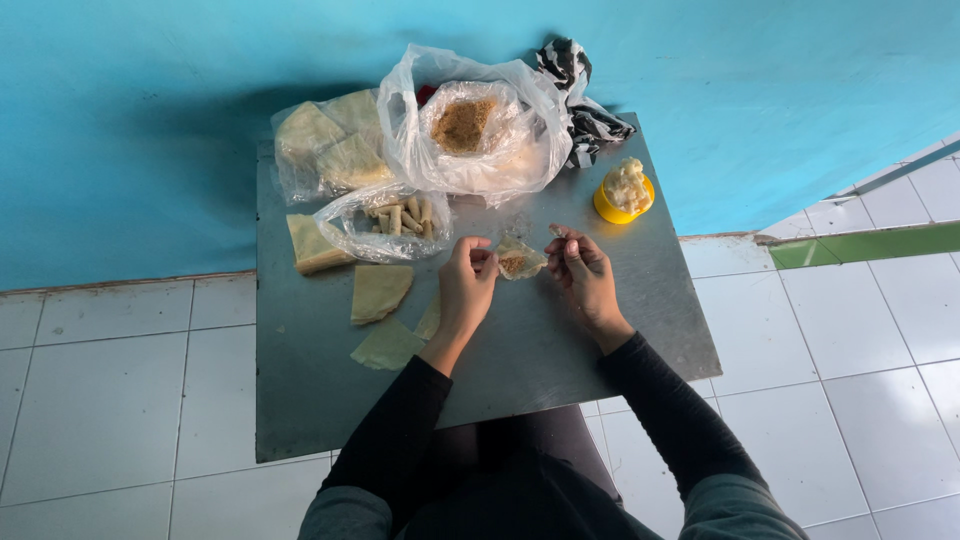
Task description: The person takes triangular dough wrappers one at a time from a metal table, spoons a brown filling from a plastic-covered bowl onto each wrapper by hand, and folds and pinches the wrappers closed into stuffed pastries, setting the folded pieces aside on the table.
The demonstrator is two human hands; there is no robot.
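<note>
From the head camera, the person's left hand (466,285) and right hand (583,275) each pinch an edge of a small filled wrapper (519,261), held just above the metal table (600,340). Folding over the brown filling seems to be the step in hand; rolling it tight would call for even pressure. Finished rolls (400,216) lie bagged nearby, loose wrappers (380,292) beside the left hand.

Grey metal surface (600,350) pushed against a turquoise wall (150,120). White tiled floor (110,400) on both sides of the surface. Green strip (870,245) along the wall's foot, right of the surface. Soft daylight, dim shadow on wall behind the surface.
</note>
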